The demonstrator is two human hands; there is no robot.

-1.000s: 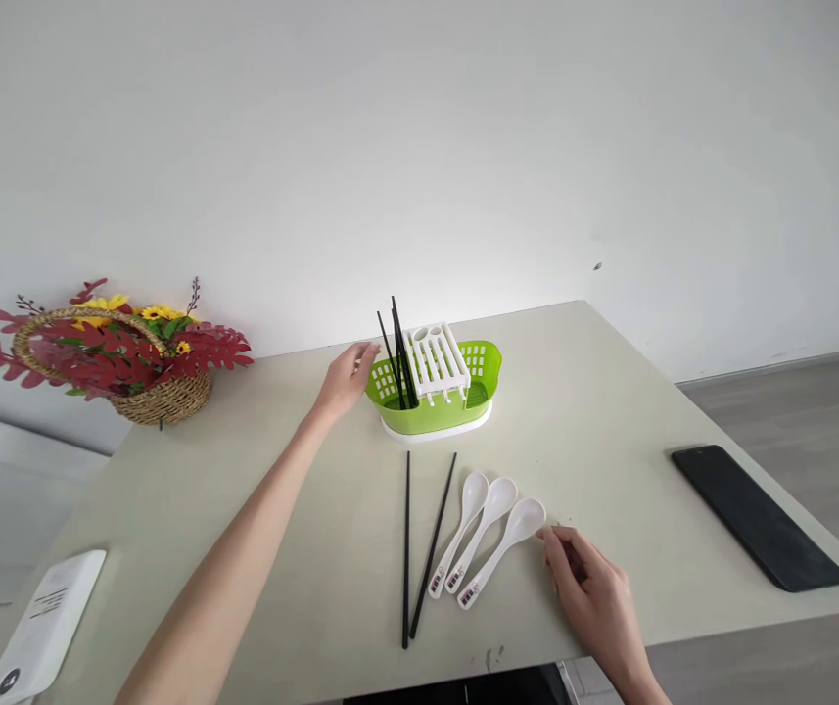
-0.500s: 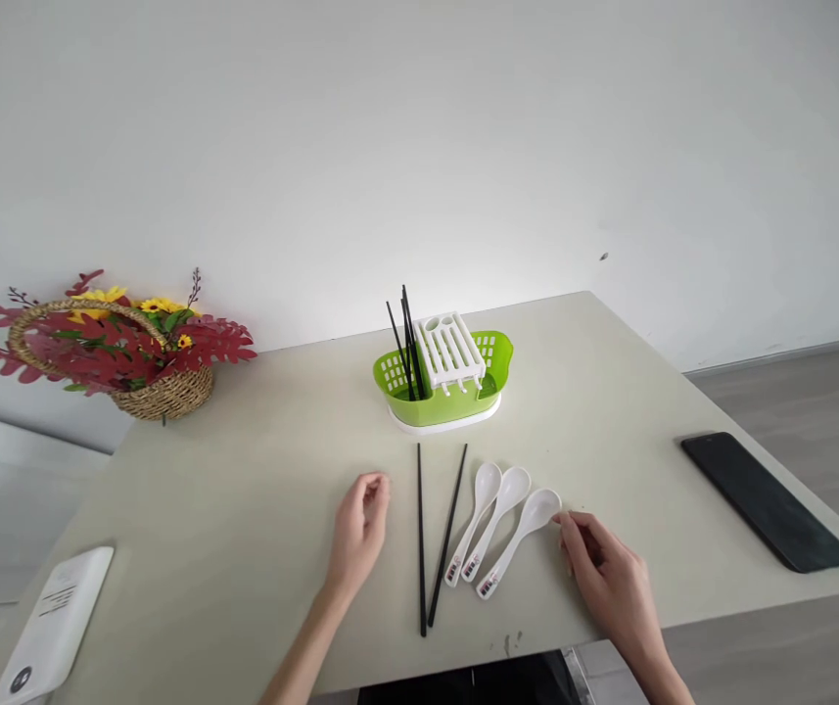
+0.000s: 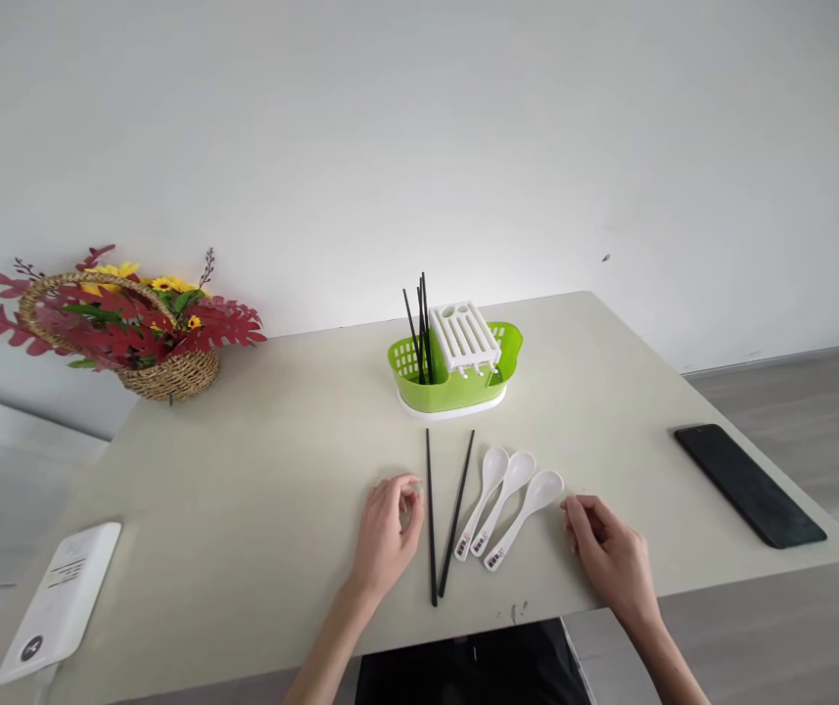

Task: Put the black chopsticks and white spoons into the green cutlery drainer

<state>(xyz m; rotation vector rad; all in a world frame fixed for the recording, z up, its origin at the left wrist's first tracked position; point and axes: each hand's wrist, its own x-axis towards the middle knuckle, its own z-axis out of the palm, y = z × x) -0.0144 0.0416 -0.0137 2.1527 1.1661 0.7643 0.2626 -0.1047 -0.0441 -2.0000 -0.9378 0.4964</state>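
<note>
Two black chopsticks (image 3: 431, 529) lie on the table in front of me, spread apart at their far ends; the right chopstick (image 3: 457, 509) is slanted. Just left of them is my left hand (image 3: 390, 534), its fingers loosely curved with a gap between thumb and forefinger, holding nothing. Three white spoons, a left spoon (image 3: 488, 490), a middle spoon (image 3: 511, 490) and a right spoon (image 3: 533, 507), are fanned out to the right of the chopsticks. Beside the right spoon's bowl, my right hand (image 3: 610, 553) rests with thumb and fingertips pressed together and plainly nothing in them.
A green utensil holder (image 3: 455, 395) with a white slotted top (image 3: 465, 336) stands farther back, several black chopsticks (image 3: 423, 338) upright in its left part. A flower basket (image 3: 173, 377) is at the back left, a white device (image 3: 63, 597) at the left edge, a black phone (image 3: 749, 485) at right.
My left hand has moved right, closer to the left chopstick, and its fingers have loosened. The view has shifted slightly. The spoons and chopsticks lie as before.
</note>
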